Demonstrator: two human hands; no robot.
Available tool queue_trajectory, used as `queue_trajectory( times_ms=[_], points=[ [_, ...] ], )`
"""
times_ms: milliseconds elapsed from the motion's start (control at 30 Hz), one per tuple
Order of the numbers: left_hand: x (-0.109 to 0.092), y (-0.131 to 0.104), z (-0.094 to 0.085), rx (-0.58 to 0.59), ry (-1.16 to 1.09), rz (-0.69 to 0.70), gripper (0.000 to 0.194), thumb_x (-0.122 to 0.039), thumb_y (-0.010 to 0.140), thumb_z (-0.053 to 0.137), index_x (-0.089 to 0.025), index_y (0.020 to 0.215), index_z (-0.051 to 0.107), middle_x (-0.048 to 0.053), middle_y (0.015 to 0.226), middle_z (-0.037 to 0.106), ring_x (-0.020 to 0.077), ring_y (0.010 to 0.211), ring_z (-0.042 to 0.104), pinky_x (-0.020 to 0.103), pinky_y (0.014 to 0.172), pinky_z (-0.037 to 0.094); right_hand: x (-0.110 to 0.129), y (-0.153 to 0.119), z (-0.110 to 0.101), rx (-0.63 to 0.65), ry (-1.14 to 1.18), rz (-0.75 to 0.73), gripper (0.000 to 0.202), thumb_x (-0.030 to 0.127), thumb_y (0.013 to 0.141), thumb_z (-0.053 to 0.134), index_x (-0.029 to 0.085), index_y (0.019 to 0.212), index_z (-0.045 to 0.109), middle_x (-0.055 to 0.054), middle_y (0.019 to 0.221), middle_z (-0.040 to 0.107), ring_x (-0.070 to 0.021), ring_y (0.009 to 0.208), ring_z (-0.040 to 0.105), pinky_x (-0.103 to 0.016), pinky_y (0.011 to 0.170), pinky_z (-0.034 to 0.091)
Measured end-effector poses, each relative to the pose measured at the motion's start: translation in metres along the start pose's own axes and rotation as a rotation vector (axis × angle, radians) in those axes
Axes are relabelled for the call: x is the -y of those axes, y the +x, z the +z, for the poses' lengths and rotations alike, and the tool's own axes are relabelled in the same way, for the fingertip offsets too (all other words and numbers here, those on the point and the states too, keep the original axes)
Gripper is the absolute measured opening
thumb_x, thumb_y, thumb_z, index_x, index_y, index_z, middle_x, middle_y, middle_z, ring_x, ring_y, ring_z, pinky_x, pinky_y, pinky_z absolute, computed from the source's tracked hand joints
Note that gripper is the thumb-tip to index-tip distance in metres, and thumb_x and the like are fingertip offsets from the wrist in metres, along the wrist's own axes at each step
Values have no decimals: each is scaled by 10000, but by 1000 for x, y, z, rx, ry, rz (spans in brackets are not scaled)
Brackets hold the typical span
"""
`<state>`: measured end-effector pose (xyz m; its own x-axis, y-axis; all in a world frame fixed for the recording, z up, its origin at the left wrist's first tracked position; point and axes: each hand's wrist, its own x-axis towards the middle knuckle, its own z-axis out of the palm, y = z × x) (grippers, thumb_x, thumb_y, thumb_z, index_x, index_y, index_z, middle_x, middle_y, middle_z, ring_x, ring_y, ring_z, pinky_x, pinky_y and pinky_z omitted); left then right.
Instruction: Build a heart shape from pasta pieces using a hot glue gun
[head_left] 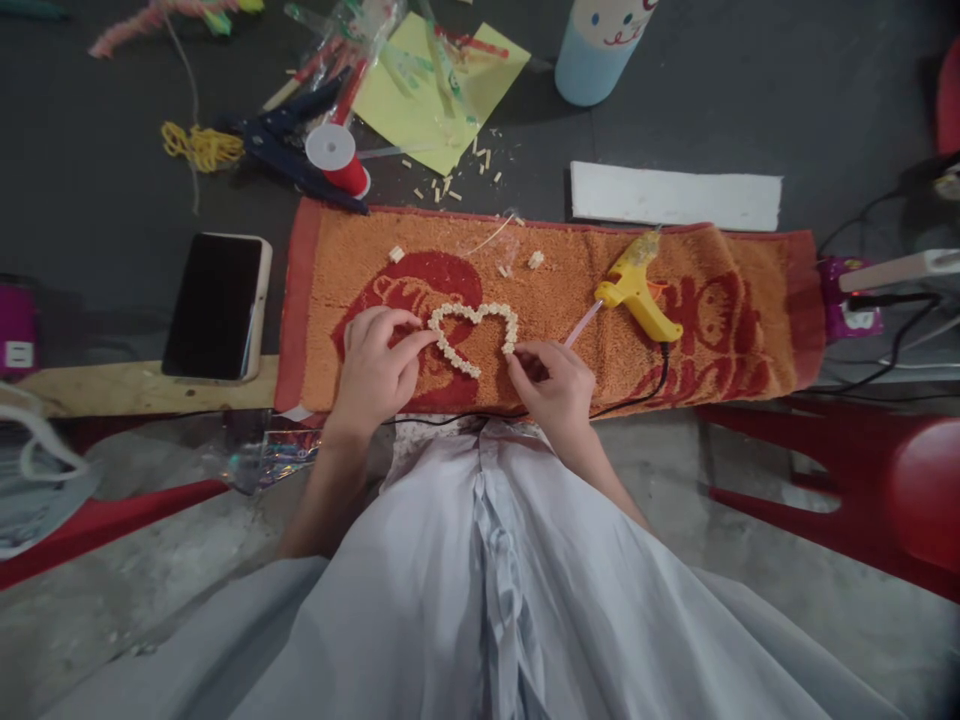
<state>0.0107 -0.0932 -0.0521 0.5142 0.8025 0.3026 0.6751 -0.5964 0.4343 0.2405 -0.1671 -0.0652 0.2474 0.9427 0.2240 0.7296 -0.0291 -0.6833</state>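
A heart-shaped outline made of small cream-coloured pieces, perhaps cut wood bits, lies over the orange towel. Its outline has a gap at the lower right. My left hand pinches its left edge between thumb and fingertips. At the end of the right side, the fingertips of my right hand are closed on the outline. To the right of that hand rests a yellow hot glue gun with a clear glue stick poking out. Two small cream clusters, one left and one right, lie above the heart.
A phone lies left of the towel. Beyond it are a red thread spool, dark-blue-handled pliers, yellow paper and scattered cut bits. A white strip and a blue bottle stand farther right. Red chairs flank me.
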Motion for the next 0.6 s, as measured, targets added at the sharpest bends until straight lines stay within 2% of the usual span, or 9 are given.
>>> queue_trajectory(
  times_ms=[233, 600],
  points=[
    [-2, -4, -1, -8, 8, 62, 374, -139, 869, 472, -306, 1096, 717, 62, 1115, 637, 249, 1111, 530, 451, 988, 418, 0, 0, 0, 4, -5, 1, 154, 328, 897, 606, 215, 866, 707, -26, 743, 692, -155, 661, 614, -283, 635, 490],
    [-1, -6, 2, 10, -20, 40, 383, -150, 888, 461, -313, 1109, 727, 67, 1105, 647, 253, 1108, 526, 467, 1005, 414, 1, 0, 0, -2, -13, 7, 160, 331, 896, 602, 213, 863, 705, -27, 750, 698, -152, 665, 620, -278, 632, 480]
  ],
)
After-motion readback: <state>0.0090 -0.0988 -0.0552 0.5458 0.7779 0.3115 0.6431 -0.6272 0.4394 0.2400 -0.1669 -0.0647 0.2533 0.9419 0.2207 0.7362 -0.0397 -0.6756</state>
